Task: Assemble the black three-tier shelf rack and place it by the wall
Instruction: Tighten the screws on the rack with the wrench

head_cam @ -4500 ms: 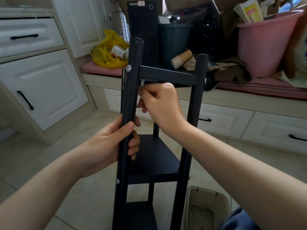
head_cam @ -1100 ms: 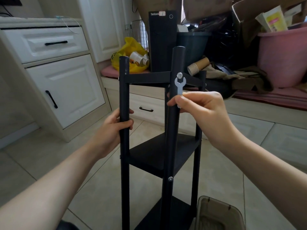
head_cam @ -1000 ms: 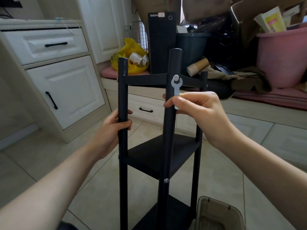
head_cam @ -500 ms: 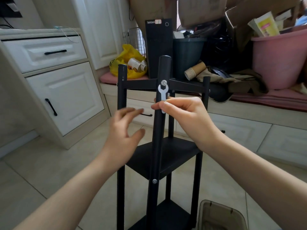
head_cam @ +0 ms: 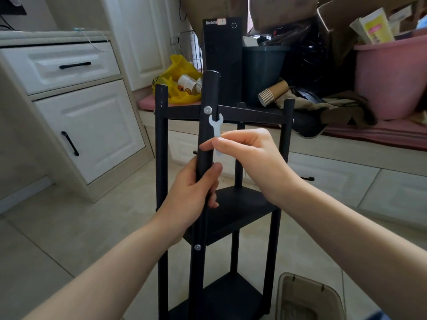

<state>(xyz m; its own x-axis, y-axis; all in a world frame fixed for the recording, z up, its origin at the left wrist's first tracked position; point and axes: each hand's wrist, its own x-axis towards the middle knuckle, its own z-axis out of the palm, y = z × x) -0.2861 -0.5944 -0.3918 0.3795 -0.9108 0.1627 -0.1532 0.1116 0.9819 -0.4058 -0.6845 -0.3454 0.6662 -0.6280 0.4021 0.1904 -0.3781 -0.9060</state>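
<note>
Half a second ago the left hand (head_cam: pixel 196 195) was loose in the air, having let go of the far-left post. Now it is wrapped round the nearest post (head_cam: pixel 209 93) of the rack (head_cam: pixel 240 211), just below the right hand (head_cam: pixel 251 158). The right hand pinches the small spanner (head_cam: pixel 216 125) between thumb and fingertips. The spanner's open end has slid off the top bolt (head_cam: pixel 208 109) and sits just beside it, lower and to the right. I judge this a re-grip to steady the post before refitting the spanner for another turn. All three shelves are mounted, so the work looks like final tightening. The rack stands upright on the tiled floor (head_cam: pixel 80 227), not yet by a wall. The black computer tower (head_cam: pixel 223 61) behind reads "ThinkCentre", partly under a sticker. Print on the yellow booklet (head_cam: pixel 374 26) is too small to read.
</note>
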